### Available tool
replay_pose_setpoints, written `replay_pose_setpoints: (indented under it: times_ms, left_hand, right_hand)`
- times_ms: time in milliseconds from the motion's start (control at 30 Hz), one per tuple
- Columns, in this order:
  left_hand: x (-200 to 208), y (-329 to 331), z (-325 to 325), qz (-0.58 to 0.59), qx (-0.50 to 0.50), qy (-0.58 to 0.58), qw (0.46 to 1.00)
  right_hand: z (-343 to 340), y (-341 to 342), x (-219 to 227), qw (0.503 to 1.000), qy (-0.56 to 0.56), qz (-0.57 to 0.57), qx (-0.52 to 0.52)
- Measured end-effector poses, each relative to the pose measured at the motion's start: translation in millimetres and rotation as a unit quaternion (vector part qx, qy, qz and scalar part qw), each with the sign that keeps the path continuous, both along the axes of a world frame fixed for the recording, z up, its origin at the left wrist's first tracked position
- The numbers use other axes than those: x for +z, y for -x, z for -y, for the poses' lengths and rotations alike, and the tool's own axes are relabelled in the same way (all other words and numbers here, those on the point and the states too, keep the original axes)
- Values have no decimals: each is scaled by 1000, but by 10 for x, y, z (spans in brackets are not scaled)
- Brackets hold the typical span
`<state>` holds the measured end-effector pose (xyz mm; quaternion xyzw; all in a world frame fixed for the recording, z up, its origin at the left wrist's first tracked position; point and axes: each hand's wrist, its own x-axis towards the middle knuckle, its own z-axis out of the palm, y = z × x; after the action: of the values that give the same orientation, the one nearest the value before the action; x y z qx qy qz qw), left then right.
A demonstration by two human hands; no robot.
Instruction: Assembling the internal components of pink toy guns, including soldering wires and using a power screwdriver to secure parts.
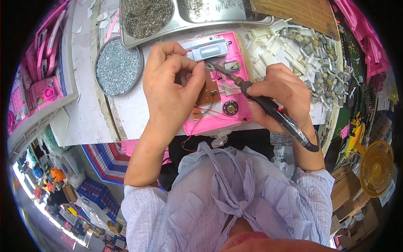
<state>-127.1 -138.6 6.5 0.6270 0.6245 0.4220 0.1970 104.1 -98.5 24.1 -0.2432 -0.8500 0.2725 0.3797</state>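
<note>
Pink plastic housing (pixel 241 52) lies on the white bench (pixel 82 126); its speaker (pixel 230 108) already sits inside, but joining work seems unfinished. Right hand (pixel 283 92) wraps the soldering iron (pixel 270 106); left hand (pixel 170 80) is half curled, whether pinching something I cannot tell

At twelve o'clock the tray (pixel 178 19) is smooth, glossy metal; at ten, the small pieces (pixel 117 67) look like bright metal; toward one, the pink casing (pixel 238 48) is smooth, faintly glossy plastic; the circuit board (pixel 205 93) on it looks matt; toward three, the soldering iron (pixel 273 108) looks glossy, plastic-handled; at six, the blouse (pixel 189 201) is matt, crinkled cloth.
</note>
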Motion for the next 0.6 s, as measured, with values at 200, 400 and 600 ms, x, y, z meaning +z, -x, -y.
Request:
replay_pose_setpoints:
  times_ms: [200,400,600]
  left_hand:
    - [-32,-13,-5,-6,4,-18,1000]
    - [-46,-14,11,-19,10,-13,1000]
    - [-82,-16,2,-36,4,-50,998]
  right_hand:
    - [-31,40,-39,1000,-1,-17,0]
    - [-41,44,-21,1000,5,-17,2]
    - [-37,43,-42,1000,2,-31,1]
